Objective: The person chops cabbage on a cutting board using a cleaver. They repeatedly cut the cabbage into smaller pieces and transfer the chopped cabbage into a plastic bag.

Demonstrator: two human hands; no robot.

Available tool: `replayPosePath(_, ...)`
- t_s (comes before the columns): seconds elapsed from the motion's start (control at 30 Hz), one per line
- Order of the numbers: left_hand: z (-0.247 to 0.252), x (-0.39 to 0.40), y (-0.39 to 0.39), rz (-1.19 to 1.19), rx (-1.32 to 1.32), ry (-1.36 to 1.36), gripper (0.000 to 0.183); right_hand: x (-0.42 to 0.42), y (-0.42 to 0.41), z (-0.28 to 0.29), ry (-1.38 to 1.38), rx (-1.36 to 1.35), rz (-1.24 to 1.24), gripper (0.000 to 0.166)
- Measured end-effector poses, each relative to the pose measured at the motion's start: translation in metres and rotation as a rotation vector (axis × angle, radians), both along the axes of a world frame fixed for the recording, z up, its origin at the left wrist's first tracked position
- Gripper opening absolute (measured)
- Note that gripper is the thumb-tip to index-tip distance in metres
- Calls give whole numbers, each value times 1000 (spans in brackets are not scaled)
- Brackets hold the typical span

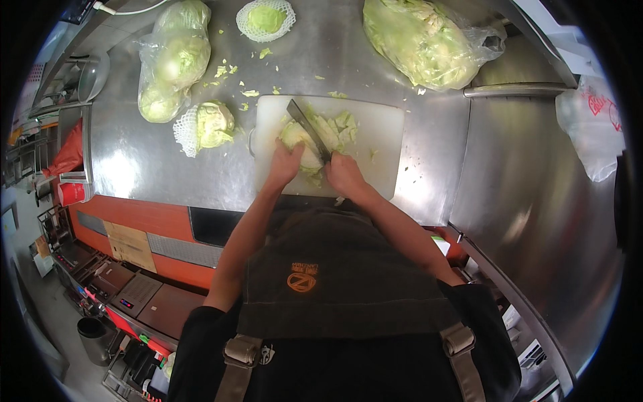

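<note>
My right hand (pixel 344 174) grips the handle of a broad-bladed kitchen knife (pixel 307 128). The blade slants away to the upper left, against the right side of a cut piece of cabbage (pixel 296 134). With its fingers on the near left side of that piece, my left hand (pixel 286 161) holds it on the white cutting board (pixel 382 145). To the right of the blade lie cut cabbage pieces (pixel 344 125). Some leaf scraps (pixel 314 179) sit by the board's near edge, between my hands. Whether the blade is inside the cabbage is hard to tell.
Left of the board stands a cabbage (pixel 215 124) half out of a white foam net (pixel 186 131). Farther back are bagged cabbages (pixel 176 65), a netted cabbage (pixel 266 19) and a large plastic bag of cabbage leaves (pixel 422 45). Scraps dot the steel table (pixel 221 176).
</note>
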State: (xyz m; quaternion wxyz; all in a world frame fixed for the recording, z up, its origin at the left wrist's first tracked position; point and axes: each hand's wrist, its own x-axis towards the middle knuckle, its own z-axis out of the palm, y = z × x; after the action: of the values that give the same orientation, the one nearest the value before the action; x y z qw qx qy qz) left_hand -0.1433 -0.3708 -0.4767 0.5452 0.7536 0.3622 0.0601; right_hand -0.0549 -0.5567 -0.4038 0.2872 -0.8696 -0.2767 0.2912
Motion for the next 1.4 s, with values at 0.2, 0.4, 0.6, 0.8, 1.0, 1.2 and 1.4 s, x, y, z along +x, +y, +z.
replayPosePath(0.2,70,1,33,-162,-312,309,54,25,-31,-8,66,5,-23,26)
replayPosePath(0.4,83,2,30,-57,-337,193,58,40,-77,4,88,-27,-67,26)
replayPosePath(0.6,80,-2,31,-168,-416,250,60,31,-83,-8,-14,-5,-47,25)
replayPosePath(0.8,54,-5,21,21,-533,36,57,26,-80,-1,38,-54,-72,26)
replayPosePath(1.0,57,-11,17,320,-584,110,41,26,-79,1,61,-46,-108,29)
replayPosePath(1.2,16,-39,34,259,-413,163,47,24,-80,0,49,-29,-126,26)
replayPosePath(1.4,58,-27,20,86,-301,56,60,25,-79,-2,57,-39,-117,27)
